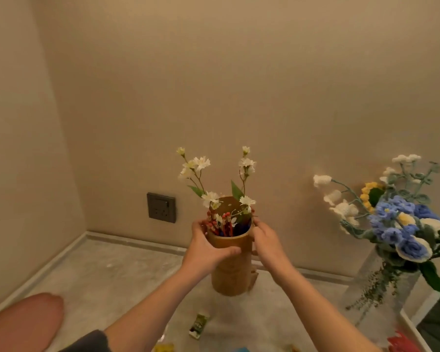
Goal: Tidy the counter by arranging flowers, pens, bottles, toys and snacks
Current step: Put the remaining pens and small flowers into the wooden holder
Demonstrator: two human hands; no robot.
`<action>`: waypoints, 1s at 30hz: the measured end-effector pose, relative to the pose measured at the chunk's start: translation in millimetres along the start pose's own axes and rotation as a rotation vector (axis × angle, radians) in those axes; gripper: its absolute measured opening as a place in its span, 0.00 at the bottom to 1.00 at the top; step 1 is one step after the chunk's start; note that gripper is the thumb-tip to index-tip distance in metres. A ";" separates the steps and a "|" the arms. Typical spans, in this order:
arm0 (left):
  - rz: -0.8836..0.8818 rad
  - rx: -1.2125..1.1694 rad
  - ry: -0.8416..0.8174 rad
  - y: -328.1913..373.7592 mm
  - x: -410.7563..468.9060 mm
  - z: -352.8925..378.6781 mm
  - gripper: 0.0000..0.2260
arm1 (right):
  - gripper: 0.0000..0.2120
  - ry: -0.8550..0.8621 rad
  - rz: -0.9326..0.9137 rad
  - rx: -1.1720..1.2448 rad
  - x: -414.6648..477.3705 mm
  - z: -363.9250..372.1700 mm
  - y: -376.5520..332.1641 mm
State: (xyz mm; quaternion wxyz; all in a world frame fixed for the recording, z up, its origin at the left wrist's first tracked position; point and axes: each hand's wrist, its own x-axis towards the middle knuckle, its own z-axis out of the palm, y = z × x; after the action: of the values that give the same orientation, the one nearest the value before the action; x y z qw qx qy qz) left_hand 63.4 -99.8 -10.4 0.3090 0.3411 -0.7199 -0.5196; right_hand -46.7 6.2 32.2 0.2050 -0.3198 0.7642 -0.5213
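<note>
A tall tan cylindrical holder (230,278) stands upright on the pale stone counter (117,280) near the back wall. White artificial flowers (201,165) on thin stems, red berry sprigs (220,224) and something blue stick out of its top. My left hand (208,246) wraps the holder's upper left side, thumb across the front. My right hand (266,240) presses against the upper right rim. A small green snack packet (199,325) lies on the counter in front of the holder.
A clear vase (381,283) with a crocheted blue, white and yellow bouquet (401,224) stands at the right. A pink rounded object (23,323) sits at the lower left. A dark wall socket (161,207) is behind. Yellow (164,348) and red (401,342) items lie at the bottom edge.
</note>
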 end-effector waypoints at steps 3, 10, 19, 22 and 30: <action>-0.010 -0.010 0.011 -3.7 2.3 -54.2 0.49 | 0.16 -0.057 -0.055 -0.020 -1.6 39.7 -23.9; -0.037 -0.030 0.079 -34.6 6.0 -184.5 0.53 | 0.11 -0.176 -0.098 -0.033 -5.7 159.3 -74.5; -0.085 -0.047 0.098 -86.7 33.1 -301.3 0.50 | 0.08 -0.409 0.029 0.147 6.3 279.1 -106.1; -0.090 -0.042 0.081 -107.0 47.8 -324.0 0.48 | 0.14 -0.402 0.078 0.151 15.7 309.8 -105.8; -0.096 -0.016 0.097 -150.0 80.4 -342.4 0.42 | 0.18 -0.393 0.125 0.211 45.1 361.9 -94.3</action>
State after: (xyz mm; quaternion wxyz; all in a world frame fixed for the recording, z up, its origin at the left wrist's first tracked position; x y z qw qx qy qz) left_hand 316.2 -383.2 -54.9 0.3210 0.3975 -0.6826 -0.5225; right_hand 181.2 -290.1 -14.2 0.4143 -0.3440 0.6690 -0.5124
